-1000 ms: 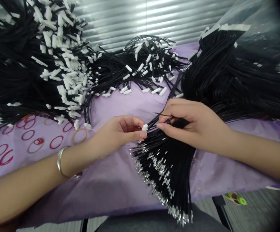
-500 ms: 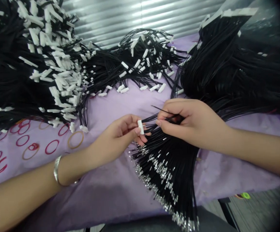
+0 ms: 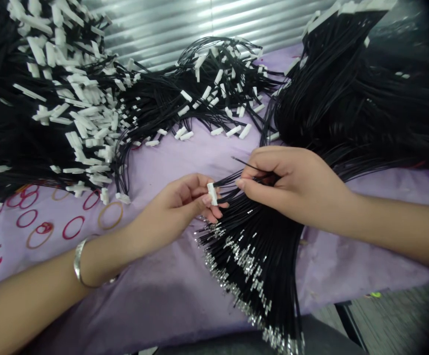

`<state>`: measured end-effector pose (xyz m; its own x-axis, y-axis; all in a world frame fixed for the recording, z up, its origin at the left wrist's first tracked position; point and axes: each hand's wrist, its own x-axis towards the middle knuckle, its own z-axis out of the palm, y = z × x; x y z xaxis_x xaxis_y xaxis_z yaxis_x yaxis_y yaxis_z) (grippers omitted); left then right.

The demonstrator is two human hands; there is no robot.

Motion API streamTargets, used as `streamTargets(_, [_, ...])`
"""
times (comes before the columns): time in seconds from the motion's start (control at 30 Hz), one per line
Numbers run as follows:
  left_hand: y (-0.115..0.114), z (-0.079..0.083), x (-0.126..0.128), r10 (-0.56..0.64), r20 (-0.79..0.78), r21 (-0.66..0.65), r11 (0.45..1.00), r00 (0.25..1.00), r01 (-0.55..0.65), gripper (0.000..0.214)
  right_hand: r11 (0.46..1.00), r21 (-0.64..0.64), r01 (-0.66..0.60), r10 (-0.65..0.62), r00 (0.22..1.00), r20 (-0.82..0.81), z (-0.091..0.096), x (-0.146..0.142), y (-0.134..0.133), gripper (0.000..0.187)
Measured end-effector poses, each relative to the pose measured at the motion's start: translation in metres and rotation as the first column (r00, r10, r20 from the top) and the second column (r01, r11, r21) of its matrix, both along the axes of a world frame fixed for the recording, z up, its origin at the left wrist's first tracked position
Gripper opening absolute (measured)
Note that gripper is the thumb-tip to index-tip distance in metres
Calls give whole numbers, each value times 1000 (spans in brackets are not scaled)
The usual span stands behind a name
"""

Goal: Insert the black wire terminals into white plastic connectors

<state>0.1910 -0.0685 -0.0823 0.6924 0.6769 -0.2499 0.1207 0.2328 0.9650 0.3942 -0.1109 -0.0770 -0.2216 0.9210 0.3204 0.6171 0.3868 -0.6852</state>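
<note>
Between the thumb and fingers of my left hand (image 3: 190, 199) is a small white plastic connector (image 3: 212, 194), with black wires running from it toward the right. My right hand (image 3: 284, 180) pinches thin black wires just right of the connector; one loose wire end (image 3: 239, 160) sticks out leftward above its fingertips. Under both hands a fanned bundle of black wires (image 3: 273, 246) hangs over the near table edge, its many ends tipped with shiny metal terminals (image 3: 249, 261). The fingers of my right hand partly hide the wires they grip.
Black wires with white connectors (image 3: 85, 123) are heaped at the left, and a smaller pile (image 3: 218, 93) lies at the back middle. A thick wire bundle (image 3: 321, 103) fills the right. Red and yellow rubber bands (image 3: 73, 227) lie on the purple tablecloth (image 3: 177, 281).
The view has shifted slightly, so the piles and rubber bands appear farther left. Both hands keep their grips, with the connector still just left of the right fingertips.
</note>
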Motion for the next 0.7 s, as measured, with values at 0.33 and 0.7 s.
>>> streamTargets(0.33, [0,3,2,7,-9,-28,1000,1000,-7,5,999,-53,-7,6,1000,-6,2,0,1,16])
streamTargets(0.7, [-1,5,2,8,-38,-7,1000,999,-8,6,996,-90,5,-5,1000,-2,3,-2,3,20])
